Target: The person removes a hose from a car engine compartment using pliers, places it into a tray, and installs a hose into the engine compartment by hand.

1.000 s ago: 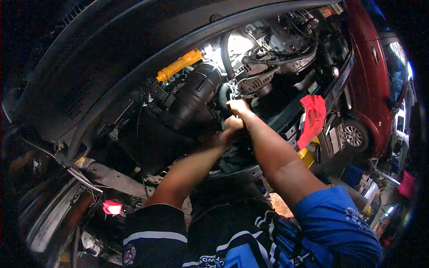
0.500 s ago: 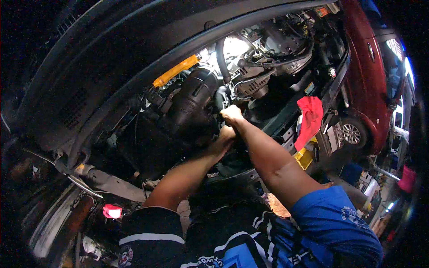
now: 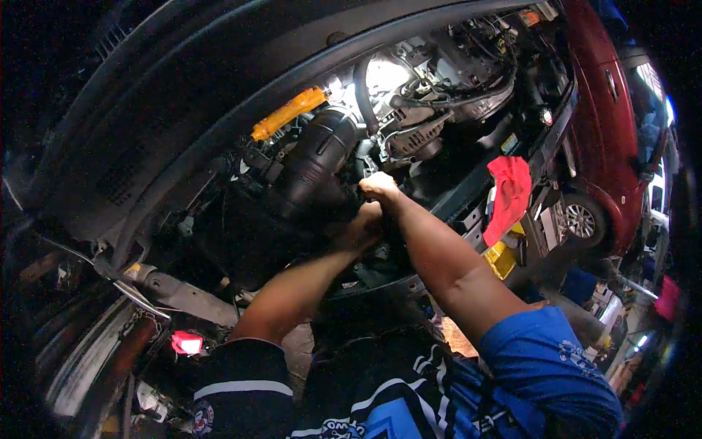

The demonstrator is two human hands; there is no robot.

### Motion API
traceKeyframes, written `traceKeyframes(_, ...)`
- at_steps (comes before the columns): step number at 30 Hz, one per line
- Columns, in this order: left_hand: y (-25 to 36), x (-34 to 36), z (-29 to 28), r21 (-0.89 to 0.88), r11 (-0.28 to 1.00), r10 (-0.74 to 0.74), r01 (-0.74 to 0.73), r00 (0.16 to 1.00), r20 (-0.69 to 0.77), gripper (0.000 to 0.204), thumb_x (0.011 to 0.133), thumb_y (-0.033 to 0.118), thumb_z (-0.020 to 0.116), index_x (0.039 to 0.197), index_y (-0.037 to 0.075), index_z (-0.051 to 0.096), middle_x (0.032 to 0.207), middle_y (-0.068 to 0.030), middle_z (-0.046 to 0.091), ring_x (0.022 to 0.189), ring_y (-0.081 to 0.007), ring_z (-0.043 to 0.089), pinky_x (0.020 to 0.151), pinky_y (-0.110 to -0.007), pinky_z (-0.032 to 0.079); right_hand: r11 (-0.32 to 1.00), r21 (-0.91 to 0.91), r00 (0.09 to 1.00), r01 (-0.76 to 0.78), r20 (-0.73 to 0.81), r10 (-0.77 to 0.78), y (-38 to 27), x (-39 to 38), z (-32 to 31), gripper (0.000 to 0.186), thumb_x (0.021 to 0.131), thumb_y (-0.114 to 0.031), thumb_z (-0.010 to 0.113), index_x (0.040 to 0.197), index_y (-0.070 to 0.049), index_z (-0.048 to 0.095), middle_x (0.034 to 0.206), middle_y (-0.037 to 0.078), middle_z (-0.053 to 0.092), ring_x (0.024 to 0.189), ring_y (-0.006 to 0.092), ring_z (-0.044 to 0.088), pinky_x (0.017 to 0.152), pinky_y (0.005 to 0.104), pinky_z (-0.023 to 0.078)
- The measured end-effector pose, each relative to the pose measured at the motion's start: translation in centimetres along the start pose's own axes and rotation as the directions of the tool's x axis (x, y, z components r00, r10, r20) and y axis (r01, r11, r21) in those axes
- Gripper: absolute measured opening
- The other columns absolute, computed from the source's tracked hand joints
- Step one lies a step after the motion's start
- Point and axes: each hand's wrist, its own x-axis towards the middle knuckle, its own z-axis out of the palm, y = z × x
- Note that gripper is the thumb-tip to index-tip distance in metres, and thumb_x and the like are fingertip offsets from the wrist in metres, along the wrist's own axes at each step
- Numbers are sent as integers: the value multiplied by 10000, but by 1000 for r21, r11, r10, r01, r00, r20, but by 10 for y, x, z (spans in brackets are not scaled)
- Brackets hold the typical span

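Both my arms reach down into a car's engine bay. My right hand (image 3: 379, 186) is closed, its fingers curled round something too dark to make out, just below a metal alternator (image 3: 417, 140). Close under it is my left hand (image 3: 365, 218), partly in shadow, with its fingers hidden. To the left of both hands runs a ribbed black air intake hose (image 3: 316, 152). A thinner black hose (image 3: 363, 95) comes down from the brightly lit part of the engine towards my right hand.
An orange work light (image 3: 289, 114) lies beyond the intake hose. The raised hood (image 3: 146, 124) spans the upper left. A red cloth (image 3: 510, 197) hangs over the front edge of the bay. A red car (image 3: 603, 124) stands at the right, and a small lit red lamp (image 3: 187, 342) is low at left.
My left hand has shifted slightly beneath the right one. My right hand stays in nearly the same spot, still closed. The whole view has tilted a little.
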Motion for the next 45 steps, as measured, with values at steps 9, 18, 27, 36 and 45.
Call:
traceKeyframes(9, 20, -11, -5, -29, 999, -40, 41, 999, 36, 292, 902, 285, 545, 1084, 58, 564, 989, -108, 622, 884, -266, 619, 793, -423, 526, 618, -371, 655, 693, -34, -754, 41, 65, 29, 214, 773, -202, 592, 910, -63, 682, 803, 195, 668, 757, 367, 669, 631, 419, 527)
traceKeyframes(18, 36, -16, 5, -41, 998, -47, 49, 998, 50, 325, 911, 308, 524, 1120, 59, 534, 1001, -116, 609, 904, -275, 616, 805, -429, 527, 409, 847, 932, -339, 361, 25, 32, 13, -12, 163, 849, -241, 590, 793, -91, 556, 688, 24, 530, 564, 179, 494, 513, 300, 437)
traceKeyframes(27, 73, -24, 14, -379, 920, -153, 94, 980, -130, 314, 889, 300, 514, 1059, 35, 506, 854, -135, 549, 698, -271, 576, 741, -513, 562, 949, -208, 969, 239, -14, -247, 37, 18, -11, 187, 682, -169, 655, 824, -86, 744, 842, 143, 709, 731, 271, 693, 623, 393, 539)
traceKeyframes(36, 62, -5, 2, -262, 944, 149, -201, 967, -205, 541, 974, 429, 390, 1400, 120, 267, 1134, -172, 528, 797, -253, 627, 697, -378, 564, 996, 18, 992, -83, -99, 85, 44, 49, 4, 332, 729, -236, 712, 1037, -113, 721, 1073, 126, 700, 853, 282, 688, 710, 398, 556)
traceKeyframes(45, 79, -14, 18, -195, 950, 181, -244, 939, -293, 437, 965, 469, 406, 1193, 104, 480, 1162, -152, 572, 798, -307, 644, 714, -465, 547, 993, -116, 982, 11, -186, -33, 20, -12, -27, 282, 812, -308, 602, 940, -99, 741, 1019, 137, 708, 875, 279, 693, 772, 402, 548)
